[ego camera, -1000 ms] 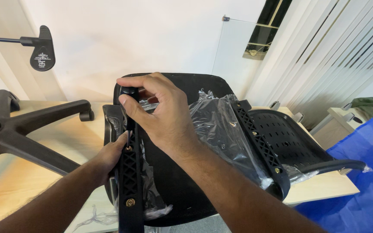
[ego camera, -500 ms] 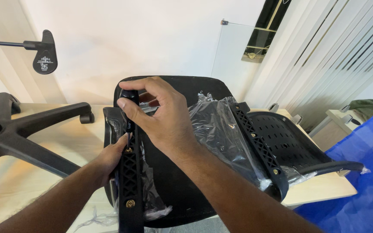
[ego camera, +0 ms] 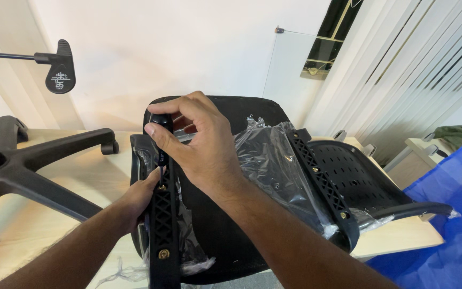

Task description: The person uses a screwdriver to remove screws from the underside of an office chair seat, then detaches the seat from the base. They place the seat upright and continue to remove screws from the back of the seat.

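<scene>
The right hand (ego camera: pixel 199 147) is curled over the top end of a long black plastic armrest bracket with a ribbed lattice and brass-coloured bolts (ego camera: pixel 164 225). Its thumb and fingers close around a small dark rounded object (ego camera: pixel 160 120) at that end; what this object is, I cannot tell. The left hand (ego camera: pixel 140 198) comes from below and grips the same bracket at the side, with the thumb pressed against the lattice just under the right hand. So both hands are closed on the bracket, which stands almost upright in front of the person and runs down out of the picture.

Directly behind the hands lies a black chair seat with a rounded edge (ego camera: pixel 241 109), upside down on a pale wooden table (ego camera: pixel 70 182). A clear crumpled plastic wrapping (ego camera: pixel 274 160) covers part of the seat to the right of the right hand, and some of it also hangs around the bracket below the left hand.

Further right of the hands a second black lattice bracket (ego camera: pixel 322 184) lies slanted across the seat – beside it is a black perforated plastic panel (ego camera: pixel 348 174) with a curved black arm at its outer edge.

To the left of the left hand, well apart, a black five-armed chair base (ego camera: pixel 33 171) rests on the table. Above it a black teardrop-shaped piece on a thin rod (ego camera: pixel 60 69) hangs before the white wall. At the far right there is blue sheeting (ego camera: pixel 450 225).
</scene>
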